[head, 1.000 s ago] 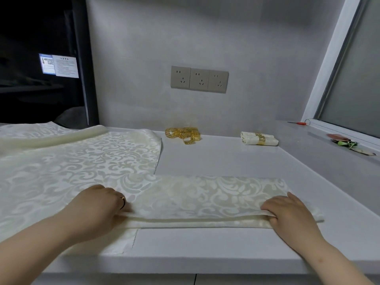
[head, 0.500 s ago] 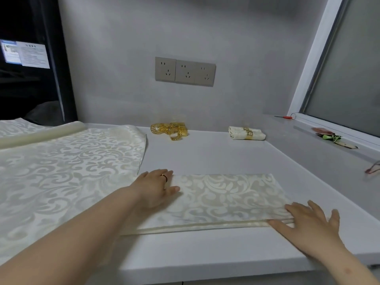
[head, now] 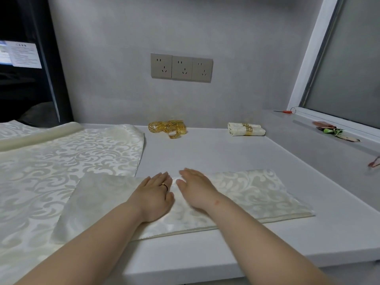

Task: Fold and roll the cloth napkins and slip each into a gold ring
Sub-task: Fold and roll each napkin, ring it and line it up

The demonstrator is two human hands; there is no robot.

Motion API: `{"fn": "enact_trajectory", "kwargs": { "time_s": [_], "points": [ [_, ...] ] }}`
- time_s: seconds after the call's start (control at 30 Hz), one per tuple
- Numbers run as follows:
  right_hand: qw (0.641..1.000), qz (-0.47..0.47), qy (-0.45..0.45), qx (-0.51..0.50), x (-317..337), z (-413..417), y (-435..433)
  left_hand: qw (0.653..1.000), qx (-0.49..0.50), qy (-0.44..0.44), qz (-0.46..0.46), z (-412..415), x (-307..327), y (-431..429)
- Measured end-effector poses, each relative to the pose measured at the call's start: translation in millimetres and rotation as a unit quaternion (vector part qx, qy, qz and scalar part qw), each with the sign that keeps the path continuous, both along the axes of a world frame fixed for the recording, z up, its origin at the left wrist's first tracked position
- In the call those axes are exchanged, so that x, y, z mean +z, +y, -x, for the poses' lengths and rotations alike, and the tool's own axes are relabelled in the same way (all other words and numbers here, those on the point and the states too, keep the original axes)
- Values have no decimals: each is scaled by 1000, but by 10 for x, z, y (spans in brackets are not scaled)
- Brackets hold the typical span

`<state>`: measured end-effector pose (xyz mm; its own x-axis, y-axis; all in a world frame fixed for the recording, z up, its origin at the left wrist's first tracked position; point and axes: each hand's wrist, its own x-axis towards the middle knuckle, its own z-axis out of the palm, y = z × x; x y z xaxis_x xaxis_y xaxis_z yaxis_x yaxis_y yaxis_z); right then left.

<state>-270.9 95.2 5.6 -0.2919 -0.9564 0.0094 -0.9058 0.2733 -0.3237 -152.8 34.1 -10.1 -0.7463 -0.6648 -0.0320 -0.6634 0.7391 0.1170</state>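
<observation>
1. Table: spread cloth covers its left part.
2. Folded napkin: flat near the front edge, long axis left-right, left end over the cloth.
3. Left hand, right hand: fingers straight, palms flat on its middle.
4. Rolled napkin: ringed, by the wall, axis left-right.
5. Gold rings: heaped by the wall.

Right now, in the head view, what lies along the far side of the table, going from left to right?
Spread patterned cloth → pile of loose gold rings → rolled napkin in a gold ring → small red-handled tool → green-and-red item.
</observation>
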Motion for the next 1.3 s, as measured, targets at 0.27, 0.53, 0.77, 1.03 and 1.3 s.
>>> {"fn": "enact_trajectory", "kwargs": {
  "time_s": [0.27,0.53,0.77,1.03,1.3],
  "points": [
    [993,-90,28,-75,-151,371,161,1000,16,-21,-3,-114,16,-114],
    [989,-86,42,-109,-125,985,473,993,109,-44,4,-821,56,-478],
    [991,-5,51,-121,-121,1054,524,987,157,32,7,-1174,5,-525],
    [967,131,-28,217,-39,-73,602,965,178,182,-59,-1212,22,-559],
    [941,200,39,269,-209,-175,635,976,192,99,-21,-1205,65,-543]
  ]
}}
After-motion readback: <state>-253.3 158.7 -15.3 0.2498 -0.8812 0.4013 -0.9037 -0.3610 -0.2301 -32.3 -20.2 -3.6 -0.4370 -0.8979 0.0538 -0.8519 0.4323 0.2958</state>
